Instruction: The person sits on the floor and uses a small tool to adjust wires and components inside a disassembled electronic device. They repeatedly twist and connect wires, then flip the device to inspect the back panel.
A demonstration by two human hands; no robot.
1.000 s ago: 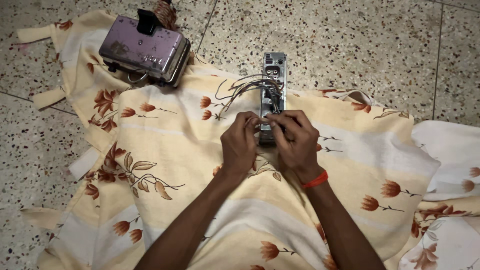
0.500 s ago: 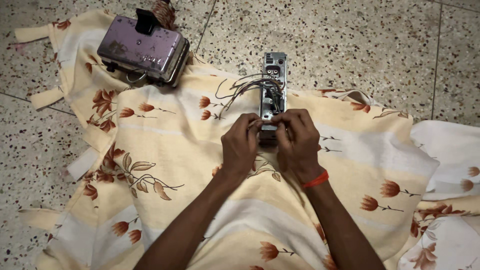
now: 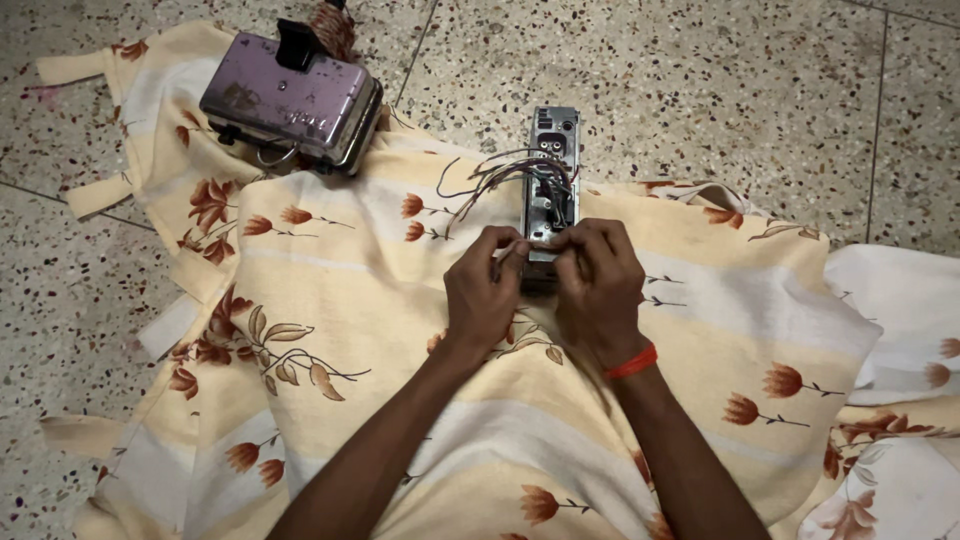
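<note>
Your left hand [image 3: 487, 290] and right hand [image 3: 597, 285] met over the near end of the narrow metal electronics unit [image 3: 550, 180], which lay lengthwise on the floral cloth [image 3: 330, 300] spread over the speckled floor [image 3: 700, 90]. The fingers of each hand were pressed together in a pinch; between them ran what looked like a thin wire (too fine to be sure), and the bundle of loose wires [image 3: 505, 175] fanned out from the unit just beyond your fingertips.

The risk from there: those wires were thin and tangled, so a hard tug could have snapped one or pulled it off its joint, and the unit, resting on soft cloth, could have slid or tipped under a sideways pull. Bare ends touching each other were another worry.

Your hands covered the unit's near end, so what you pinched stayed uncertain. The mauve metal case [image 3: 290, 100] with its black clip sat well apart, at the far left; its far edge and the object behind it were cut off.
</note>
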